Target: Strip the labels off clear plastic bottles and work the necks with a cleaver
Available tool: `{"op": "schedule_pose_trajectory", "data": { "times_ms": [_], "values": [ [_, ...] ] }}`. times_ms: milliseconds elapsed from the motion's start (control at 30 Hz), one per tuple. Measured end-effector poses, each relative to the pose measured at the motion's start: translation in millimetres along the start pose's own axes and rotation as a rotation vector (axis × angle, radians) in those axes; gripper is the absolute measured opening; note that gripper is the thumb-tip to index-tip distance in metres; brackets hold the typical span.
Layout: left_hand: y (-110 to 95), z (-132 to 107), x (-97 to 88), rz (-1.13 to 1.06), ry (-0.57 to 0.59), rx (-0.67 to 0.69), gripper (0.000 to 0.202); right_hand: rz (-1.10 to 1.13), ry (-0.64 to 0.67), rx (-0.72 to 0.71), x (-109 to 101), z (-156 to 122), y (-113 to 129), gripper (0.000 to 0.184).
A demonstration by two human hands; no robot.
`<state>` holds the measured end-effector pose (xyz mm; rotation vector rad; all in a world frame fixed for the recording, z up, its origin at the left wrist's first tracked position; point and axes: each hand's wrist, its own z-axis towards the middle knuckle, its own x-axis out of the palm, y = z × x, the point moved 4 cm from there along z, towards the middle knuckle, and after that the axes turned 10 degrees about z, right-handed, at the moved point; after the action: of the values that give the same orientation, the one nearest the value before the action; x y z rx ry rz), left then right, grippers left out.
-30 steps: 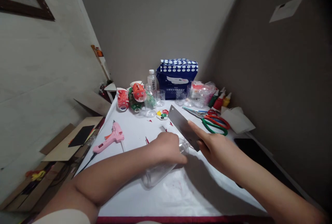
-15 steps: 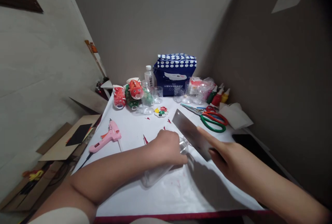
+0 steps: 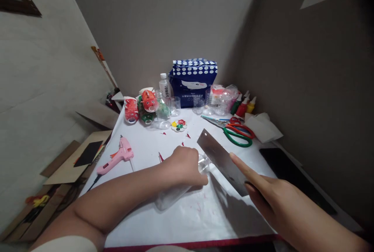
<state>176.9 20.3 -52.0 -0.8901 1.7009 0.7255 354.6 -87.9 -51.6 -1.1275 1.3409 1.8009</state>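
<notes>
A clear plastic bottle (image 3: 171, 198) lies on its side on the white-covered table (image 3: 187, 226). My left hand (image 3: 187, 166) is wrapped over it from above, and the neck end sticks out to the right of my fingers. In my right hand (image 3: 267, 193) is a cleaver (image 3: 223, 162) with a broad metal blade, the index finger stretched along its back. The blade stands tilted just right of the bottle's neck; whether they touch I cannot tell. My right palm hides the cleaver's handle.
A pink glue gun (image 3: 117, 156) lies at left. Large scissors (image 3: 238, 133) and a black flat object (image 3: 295, 178) are at right. Behind are a paint palette (image 3: 179, 125), red painted bottle crafts (image 3: 131, 110), clear cut bottles, a blue bag (image 3: 194, 88) and paint bottles (image 3: 242, 106).
My right hand and the cleaver have shifted right and a little down, away from the bottle's neck. My left hand still grips the bottle. The whole view has moved slightly.
</notes>
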Motion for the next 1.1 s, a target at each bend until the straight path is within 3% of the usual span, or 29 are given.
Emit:
{"op": "schedule_pose_trajectory", "data": {
  "times_ms": [167, 300, 400, 633, 833, 1100],
  "values": [
    [-11.2, -4.0, -7.5, 0.085, -0.067, 0.007, 0.054, -0.179, 0.061, -0.036, -1.7, 41.4, 19.2, 0.074],
    [-8.2, -4.8, -8.4, 0.043, -0.010, -0.038, 0.054, -0.273, 0.039, -0.065, -2.0, 72.3, 36.1, 0.075],
    [-3.5, -4.8, -9.0, 0.029, -0.007, -0.035, 0.059, -0.275, 0.019, -0.091, 0.7, 61.3, 34.1, 0.077],
    [-0.6, -6.1, -10.1, 0.032, 0.007, -0.016, 0.060, -0.138, -0.044, -0.098, -0.4, -1.8, 7.8, 0.080],
    [-0.4, -7.8, -3.8, 0.076, -0.098, -0.039, 0.069, -0.010, -0.054, -0.060, -5.5, -5.8, 8.0, 0.083],
    [-3.0, -9.1, -6.5, 0.104, 0.021, 0.000, 0.066, -0.050, -0.051, -0.094, -4.6, -10.1, 7.3, 0.089]
  ]
}}
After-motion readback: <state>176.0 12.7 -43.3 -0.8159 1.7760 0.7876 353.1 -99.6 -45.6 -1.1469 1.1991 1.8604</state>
